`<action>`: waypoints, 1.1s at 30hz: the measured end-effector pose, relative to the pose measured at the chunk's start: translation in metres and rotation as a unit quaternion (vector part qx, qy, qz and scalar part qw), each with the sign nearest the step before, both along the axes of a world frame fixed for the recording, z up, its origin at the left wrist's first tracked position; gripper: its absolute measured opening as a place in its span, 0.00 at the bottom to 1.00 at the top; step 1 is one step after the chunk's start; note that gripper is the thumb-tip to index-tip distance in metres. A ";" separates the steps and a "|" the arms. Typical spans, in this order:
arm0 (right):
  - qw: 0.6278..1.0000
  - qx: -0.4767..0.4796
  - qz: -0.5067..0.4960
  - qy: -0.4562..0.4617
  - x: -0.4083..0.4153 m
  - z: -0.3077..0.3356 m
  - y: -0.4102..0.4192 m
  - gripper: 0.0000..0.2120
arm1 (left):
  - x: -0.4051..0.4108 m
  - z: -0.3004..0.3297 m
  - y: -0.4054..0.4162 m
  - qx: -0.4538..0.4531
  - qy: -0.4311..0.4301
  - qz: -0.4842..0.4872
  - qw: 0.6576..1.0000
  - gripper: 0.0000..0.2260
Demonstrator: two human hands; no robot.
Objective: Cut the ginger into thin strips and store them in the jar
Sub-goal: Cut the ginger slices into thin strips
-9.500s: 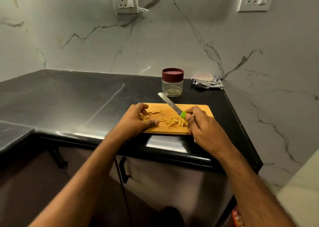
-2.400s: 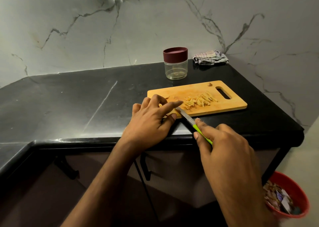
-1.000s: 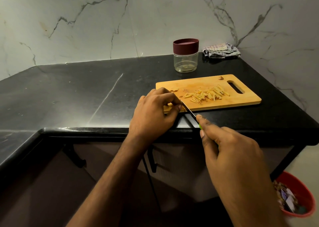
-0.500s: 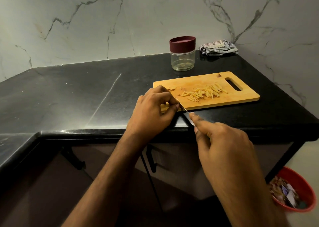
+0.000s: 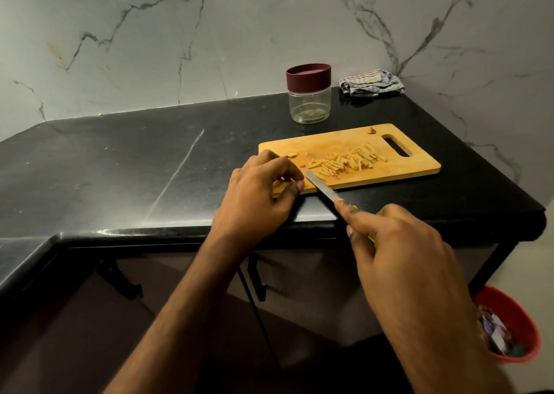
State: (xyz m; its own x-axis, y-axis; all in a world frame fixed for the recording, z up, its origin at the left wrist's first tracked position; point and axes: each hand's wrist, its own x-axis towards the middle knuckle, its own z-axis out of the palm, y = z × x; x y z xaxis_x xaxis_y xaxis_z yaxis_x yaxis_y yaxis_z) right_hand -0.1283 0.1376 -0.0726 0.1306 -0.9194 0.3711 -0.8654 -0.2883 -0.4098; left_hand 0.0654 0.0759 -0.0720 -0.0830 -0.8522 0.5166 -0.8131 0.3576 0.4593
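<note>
On the black surface (image 5: 120, 165), the left hand (image 5: 257, 201) sits at the near-left corner of the wooden cutting board (image 5: 419, 168), fingers curled and pinching what looks like a small ginger piece (image 5: 280, 185), though the fingers hide most of it. Half a second ago the blade was tucked against those fingertips; now the knife (image 5: 322, 185) has swung clear, its flat showing and its tip just right of the left thumb, over the board's near edge. The right hand (image 5: 401, 258) grips the green handle, forefinger stretched along the blade. The pile of ginger strips (image 5: 347, 161) lies in the middle of the board as before, with two small scraps (image 5: 292, 153) behind the left hand. Behind the board stands the jar (image 5: 308, 102), its maroon lid (image 5: 308, 75) on, and further right a folded cloth (image 5: 371, 83) against the wall. A red bin (image 5: 509, 324) sits on the floor at lower right.
</note>
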 end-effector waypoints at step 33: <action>0.990 -0.071 0.058 -0.109 0.007 -0.009 0.003 0.19 | -0.001 -0.003 0.003 -0.048 -0.045 0.078 0.995 0.05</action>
